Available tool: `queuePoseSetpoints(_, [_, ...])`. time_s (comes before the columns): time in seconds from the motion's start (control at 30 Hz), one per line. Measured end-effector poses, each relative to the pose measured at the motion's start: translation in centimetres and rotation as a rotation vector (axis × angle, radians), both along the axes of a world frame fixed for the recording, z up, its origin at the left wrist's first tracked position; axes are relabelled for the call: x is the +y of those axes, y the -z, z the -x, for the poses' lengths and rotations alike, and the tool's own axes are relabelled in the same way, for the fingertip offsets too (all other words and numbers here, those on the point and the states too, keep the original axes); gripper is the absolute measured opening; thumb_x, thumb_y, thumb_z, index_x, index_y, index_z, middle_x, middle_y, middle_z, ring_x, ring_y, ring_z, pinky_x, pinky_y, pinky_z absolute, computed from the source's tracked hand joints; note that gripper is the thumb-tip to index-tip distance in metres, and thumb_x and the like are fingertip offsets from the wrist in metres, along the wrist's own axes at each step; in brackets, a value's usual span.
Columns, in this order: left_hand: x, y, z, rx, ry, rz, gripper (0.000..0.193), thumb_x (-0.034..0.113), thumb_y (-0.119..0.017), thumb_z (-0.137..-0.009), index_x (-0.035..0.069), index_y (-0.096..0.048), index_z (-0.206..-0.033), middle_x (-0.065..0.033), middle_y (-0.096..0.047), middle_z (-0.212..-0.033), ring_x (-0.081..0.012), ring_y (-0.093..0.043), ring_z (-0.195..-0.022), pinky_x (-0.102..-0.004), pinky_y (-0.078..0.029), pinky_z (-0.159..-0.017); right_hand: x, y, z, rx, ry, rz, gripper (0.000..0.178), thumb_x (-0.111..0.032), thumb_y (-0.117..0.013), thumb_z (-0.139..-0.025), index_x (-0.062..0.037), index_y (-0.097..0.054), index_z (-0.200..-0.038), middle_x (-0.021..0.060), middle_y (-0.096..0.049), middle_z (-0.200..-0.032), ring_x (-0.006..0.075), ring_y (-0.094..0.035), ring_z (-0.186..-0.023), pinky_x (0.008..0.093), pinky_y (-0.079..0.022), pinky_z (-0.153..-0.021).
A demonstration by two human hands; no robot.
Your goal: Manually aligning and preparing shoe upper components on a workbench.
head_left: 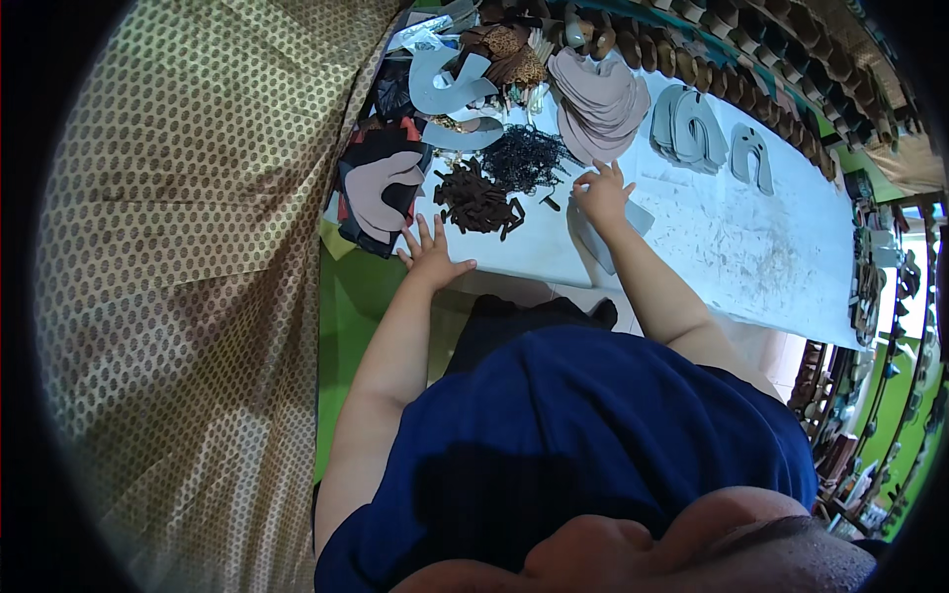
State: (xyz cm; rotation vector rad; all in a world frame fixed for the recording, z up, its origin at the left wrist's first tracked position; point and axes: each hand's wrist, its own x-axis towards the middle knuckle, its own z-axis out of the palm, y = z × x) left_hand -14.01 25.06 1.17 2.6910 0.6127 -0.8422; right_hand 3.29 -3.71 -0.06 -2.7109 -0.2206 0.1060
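My left hand (433, 259) is at the front edge of the white table (781, 282), fingers spread and seemingly holding nothing. Just beyond it is a heap of short dark brown strips (474, 198), with a tangle of thin black pieces (524, 156) behind. Farther right, my right hand (603, 198) is over a grey curved U-shaped piece (590, 242), partly hidden by the hand and wrist. Its thumb and index finger come together in a pinch while the other fingers stretch out. Whatever is between them is too small to make out. One loose dark strip (551, 204) lies left of this hand.
A fanned stack of pinkish-grey U-shaped pieces (600, 99) lies beyond my right hand, with grey stacks (687, 128) farther right. At left, a pale pink curved piece (374, 203) lies on black and red material. Shoes (682, 64) line the back; a patterned curtain (198, 247) hangs left.
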Motion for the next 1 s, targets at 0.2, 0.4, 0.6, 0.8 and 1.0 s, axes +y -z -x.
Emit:
queuePoseSetpoints(0.2, [-0.1,0.2,-0.1,0.033,-0.005,-0.03,0.133,0.072,-0.072,-0.069,0.021,0.012,-0.157,-0.0162,0.021,-0.162,-0.0444,0.022,-0.146,-0.0672,0.001,-0.113,0.9,-0.8,1.9,0.056,-0.096,-0.01,0.014,-0.031,-0.073,-0.078,-0.0224,-0.079,-0.088,0.007,-0.049,-0.146,0.0362,-0.025,-0.146,0.0775,-0.011,-0.108])
queuePoseSetpoints(0.4, [-0.3,0.1,-0.1,0.015,0.007,-0.029,0.131,0.069,-0.072,-0.072,0.019,0.013,-0.157,-0.0175,0.022,-0.162,-0.0463,0.022,-0.146,-0.07,0.0,-0.111,2.9,0.8,3.0,-0.027,-0.147,-0.038,0.013,-0.029,-0.074,-0.076,-0.0182,-0.077,-0.083,0.0072,-0.048,-0.146,0.0358,-0.022,-0.147,0.0791,-0.006,-0.107])
queuePoseSetpoints(0.6, [-0.3,0.1,-0.1,0.004,0.003,-0.042,0.131,0.069,-0.072,-0.071,0.02,0.013,-0.157,-0.0177,0.021,-0.162,-0.0464,0.021,-0.146,-0.0695,-0.001,-0.111,3.0,0.9,3.0,0.036,-0.131,-0.077,0.011,-0.026,-0.072,-0.077,-0.0179,-0.077,-0.081,0.007,-0.047,-0.147,0.0352,-0.022,-0.147,0.0796,-0.006,-0.106])
queuePoseSetpoints(0.8, [-0.6,0.0,-0.2,0.013,0.005,-0.078,0.131,0.069,-0.073,-0.071,0.02,0.012,-0.157,-0.0175,0.019,-0.163,-0.0462,0.019,-0.147,-0.0689,-0.001,-0.112,1.8,0.6,3.3,-0.056,-0.183,-0.013,0.009,-0.026,-0.075,-0.076,-0.0184,-0.076,-0.08,0.0063,-0.047,-0.148,0.0368,-0.021,-0.147,0.0791,-0.008,-0.106])
queuePoseSetpoints(1.0, [-1.0,-0.1,0.0,0.004,-0.006,-0.084,0.13,0.07,-0.073,-0.071,0.02,0.011,-0.158,-0.0172,0.018,-0.163,-0.0456,0.018,-0.147,-0.0679,-0.002,-0.113,1.7,-0.7,5.1,0.136,-0.243,0.103,0.008,-0.023,-0.075,-0.075,-0.0172,-0.076,-0.081,0.0111,-0.04,-0.153,0.0407,-0.019,-0.147,0.0787,-0.01,-0.107])
